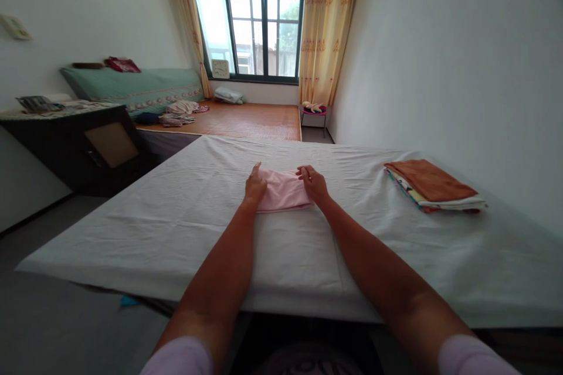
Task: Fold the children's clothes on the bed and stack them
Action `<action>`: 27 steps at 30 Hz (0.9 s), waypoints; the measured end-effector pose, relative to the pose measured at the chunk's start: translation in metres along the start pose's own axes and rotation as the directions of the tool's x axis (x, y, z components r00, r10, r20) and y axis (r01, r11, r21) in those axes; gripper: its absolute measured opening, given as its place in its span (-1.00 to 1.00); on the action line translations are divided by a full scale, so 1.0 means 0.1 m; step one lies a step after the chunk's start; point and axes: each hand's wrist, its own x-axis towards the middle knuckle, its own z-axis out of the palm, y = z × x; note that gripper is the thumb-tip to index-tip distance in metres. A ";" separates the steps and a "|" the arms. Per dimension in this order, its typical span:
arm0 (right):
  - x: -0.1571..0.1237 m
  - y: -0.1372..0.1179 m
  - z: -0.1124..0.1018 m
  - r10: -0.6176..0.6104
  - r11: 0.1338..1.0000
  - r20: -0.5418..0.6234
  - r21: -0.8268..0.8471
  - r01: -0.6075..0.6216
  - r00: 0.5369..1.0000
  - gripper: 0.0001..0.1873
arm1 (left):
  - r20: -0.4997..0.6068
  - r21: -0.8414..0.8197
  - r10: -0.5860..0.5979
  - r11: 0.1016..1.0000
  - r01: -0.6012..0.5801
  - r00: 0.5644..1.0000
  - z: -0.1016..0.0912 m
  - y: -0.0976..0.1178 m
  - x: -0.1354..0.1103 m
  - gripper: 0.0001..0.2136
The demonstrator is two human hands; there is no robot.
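A folded piece of pink cloth [285, 192] lies flat on the white-sheeted table [176, 211], between my two hands. My left hand [255, 185] rests at the cloth's left edge, its index finger stretched out and pointing away from me. At the right edge is my right hand [313, 181], with loosely bent fingers apart over the far right corner. Neither hand visibly grips the cloth, though the undersides of the fingers are hidden. What kind of garment or cloth it is cannot be made out.
To the right lies a folded stack of cloths [433, 184], rust-brown on top. Beyond the table is a bed [255, 120] with crumpled clothes [180, 111]. A dark cabinet [109, 143] stands left, a small stool [314, 111] by the curtain. A wall runs along the right.
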 end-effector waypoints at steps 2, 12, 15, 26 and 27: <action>-0.08 -0.01 0.05 -0.144 0.968 0.075 -0.196 0.156 0.987 -0.67 | -0.048 0.192 -0.016 0.981 0.025 0.999 -0.05 0.07 -0.06 -0.48; -0.12 0.12 0.23 -0.034 0.866 0.503 -0.417 0.276 0.864 -0.41 | 0.322 0.470 -0.003 0.868 -0.157 0.947 0.21 0.24 -0.23 -0.51; -0.06 0.29 0.11 0.147 0.870 0.431 -0.485 0.091 0.890 -0.38 | 0.254 0.576 -0.182 0.818 0.002 0.950 0.22 0.25 -0.23 -0.45; -0.01 0.31 0.04 0.420 0.903 0.134 0.034 -0.428 0.898 -0.13 | 0.214 0.554 -0.105 0.832 -0.032 0.971 0.20 0.18 -0.25 -0.45; -0.01 0.30 0.05 0.450 0.868 0.146 0.161 -0.470 0.881 -0.17 | 0.208 0.539 -0.071 0.841 -0.053 0.976 0.19 0.16 -0.24 -0.48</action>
